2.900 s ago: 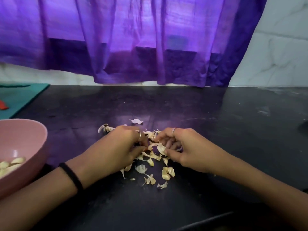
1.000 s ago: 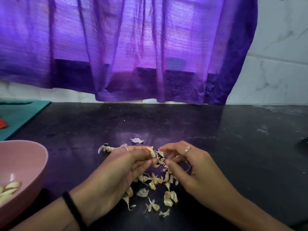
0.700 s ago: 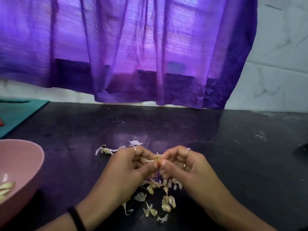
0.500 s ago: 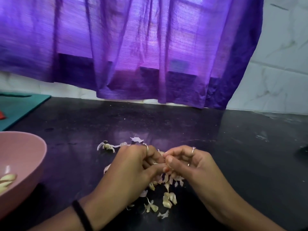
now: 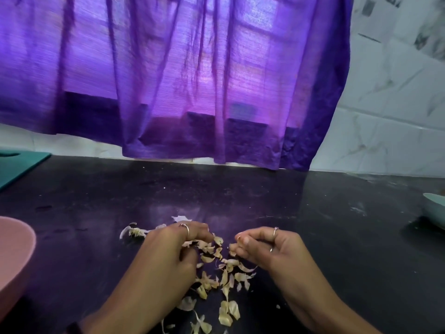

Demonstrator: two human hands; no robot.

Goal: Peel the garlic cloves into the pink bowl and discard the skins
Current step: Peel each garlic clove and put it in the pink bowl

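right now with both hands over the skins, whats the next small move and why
Probably draw both hands together to gather the scattered garlic skins into one heap. The left hand and right hand sit curled on either side of the loose skins on the black counter, and no unpeeled clove is plainly visible.

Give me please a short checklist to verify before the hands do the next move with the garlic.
1. Pink bowl near the left hand: ok.
2. Skins together in one heap on the counter: ok.
3. Left hand grips skins: ok.
4. Right hand pinches something: ok; clove or skin: cannot tell.
5. Cloves in the bowl: cannot tell, inside out of view.
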